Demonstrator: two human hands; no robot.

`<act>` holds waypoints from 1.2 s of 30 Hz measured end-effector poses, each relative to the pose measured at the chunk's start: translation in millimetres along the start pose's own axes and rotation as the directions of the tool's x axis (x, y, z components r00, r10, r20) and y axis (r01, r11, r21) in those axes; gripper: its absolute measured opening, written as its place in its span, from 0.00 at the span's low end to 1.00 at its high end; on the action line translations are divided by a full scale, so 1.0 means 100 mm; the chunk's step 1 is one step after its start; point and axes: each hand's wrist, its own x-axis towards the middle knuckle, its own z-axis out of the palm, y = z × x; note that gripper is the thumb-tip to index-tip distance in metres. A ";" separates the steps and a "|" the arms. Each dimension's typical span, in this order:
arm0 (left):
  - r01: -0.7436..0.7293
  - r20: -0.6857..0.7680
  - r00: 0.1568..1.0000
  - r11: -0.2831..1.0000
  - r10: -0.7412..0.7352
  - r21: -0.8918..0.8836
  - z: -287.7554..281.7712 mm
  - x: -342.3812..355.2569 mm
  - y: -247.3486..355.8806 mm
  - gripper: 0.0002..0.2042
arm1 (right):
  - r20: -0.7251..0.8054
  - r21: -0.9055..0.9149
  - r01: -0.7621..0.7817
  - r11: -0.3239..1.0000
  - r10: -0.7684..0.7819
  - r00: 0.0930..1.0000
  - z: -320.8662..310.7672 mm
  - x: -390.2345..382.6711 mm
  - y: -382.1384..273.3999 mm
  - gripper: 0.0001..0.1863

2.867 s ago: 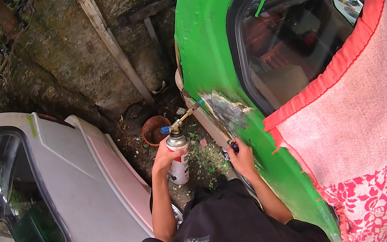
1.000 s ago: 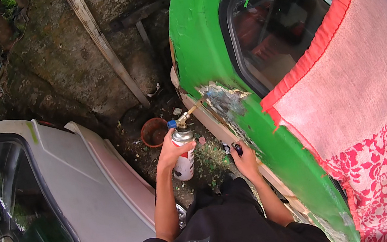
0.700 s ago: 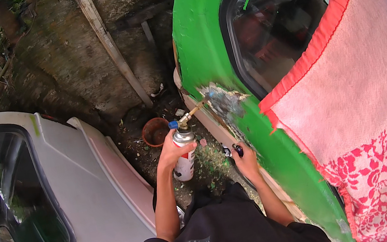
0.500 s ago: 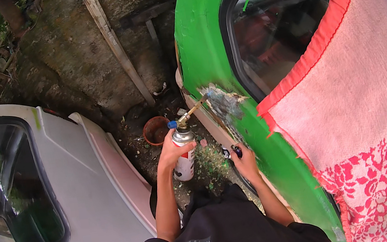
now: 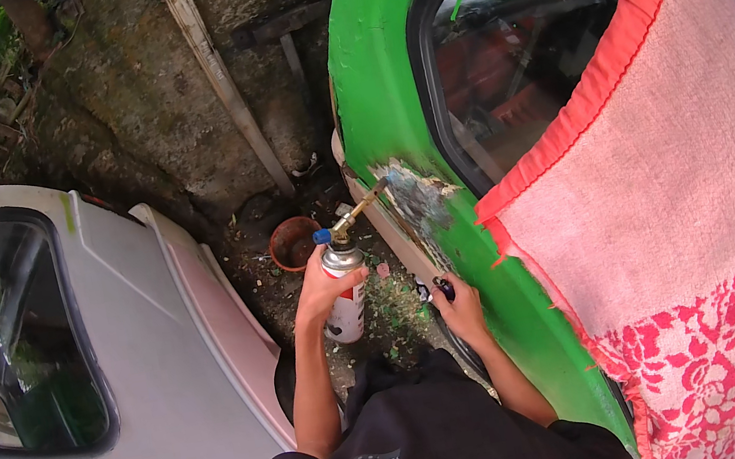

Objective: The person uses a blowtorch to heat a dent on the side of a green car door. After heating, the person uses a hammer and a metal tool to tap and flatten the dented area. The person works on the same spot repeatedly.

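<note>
My left hand [image 5: 324, 288] is wrapped round a white-and-red gas canister [image 5: 343, 319] fitted with a brass torch head [image 5: 349, 218] and blue knob [image 5: 322, 236]. The nozzle points at a peeled, grey patch [image 5: 421, 202] on a green car body [image 5: 375, 57], with scorched paint along its upper edge and a faint bluish glow at the tip. Low by that panel, my right hand [image 5: 460, 306] is closed on a small dark-handled tool [image 5: 443, 289] with a lighter-coloured end, too small to identify.
A pink towel [image 5: 628, 191] hangs over the green car's window and side. A grey car body [image 5: 158, 356] stands on my left. A terracotta pot [image 5: 294, 245] sits on debris-strewn ground [image 5: 395, 320]; a wooden plank [image 5: 218, 90] leans against a mottled wall [image 5: 129, 94].
The blue flame seen 2.9 seconds ago looks fainter now, and the patch's upper edge looks darker. My hands keep their grips, with only slight movement; the view has shifted a little.
</note>
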 end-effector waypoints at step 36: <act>-0.001 0.058 0.998 1.000 0.003 -0.023 -0.07 0.02 0.00 0.33 | 0.015 0.027 -0.051 0.998 0.051 0.999 0.10 0.02 -0.03 0.11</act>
